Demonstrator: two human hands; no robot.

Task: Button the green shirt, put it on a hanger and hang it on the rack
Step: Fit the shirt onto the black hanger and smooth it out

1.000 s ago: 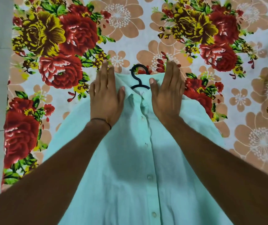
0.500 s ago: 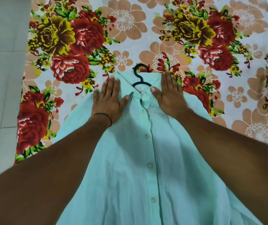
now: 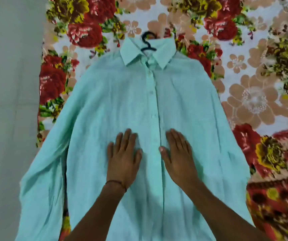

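The light green shirt [image 3: 105, 105] lies flat and face up on a flowered bedsheet, its front placket buttoned down the middle and its collar at the far end. A black hanger [image 3: 147, 41] sits inside it; only the hook and neck show above the collar. My left hand [image 3: 123, 160] rests flat on the shirt front just left of the button line, fingers spread. My right hand [image 3: 179, 154] lies flat just right of the button line. Neither hand grips anything. The left sleeve trails down toward the near left.
The flowered bedsheet [image 3: 254, 94] covers the bed under and around the shirt. A bare grey tiled floor [image 3: 9, 84] runs along the left side, and the sheet's edge borders it. No rack is in view.
Both hands have slid from the collar down the shirt front to mid-chest, flat on either side of the buttons. The collar and hanger hook are uncovered now.
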